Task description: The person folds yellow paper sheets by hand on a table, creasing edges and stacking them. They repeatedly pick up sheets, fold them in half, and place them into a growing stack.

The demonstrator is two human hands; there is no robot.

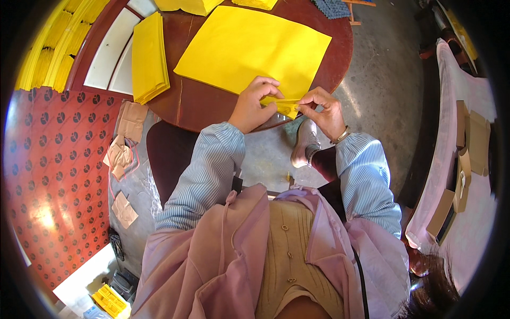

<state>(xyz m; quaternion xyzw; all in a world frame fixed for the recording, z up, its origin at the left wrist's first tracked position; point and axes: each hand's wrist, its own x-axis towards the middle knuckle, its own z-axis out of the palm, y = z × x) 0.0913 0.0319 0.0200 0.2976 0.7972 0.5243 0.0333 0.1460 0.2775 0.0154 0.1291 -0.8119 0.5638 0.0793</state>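
Note:
A large yellow sheet [249,45], of paper or thin cloth, lies flat on the round dark red table [199,109]. At its near right corner, a small yellow part [287,109] is lifted and creased between my hands. My left hand [254,105] has its fingers curled and its thumb against this part. On the other side, my right hand [325,112] pinches the same part between thumb and fingertips. Whether the creased part belongs to the big sheet or is a separate piece, I cannot tell.
A stack of folded yellow sheets [150,61] sits at the table's left edge, with more yellow material [188,4] at the far side. Tall yellow piles [53,45] stand far left. Cardboard boxes [476,139] lie on a pink-covered surface [433,212] at right.

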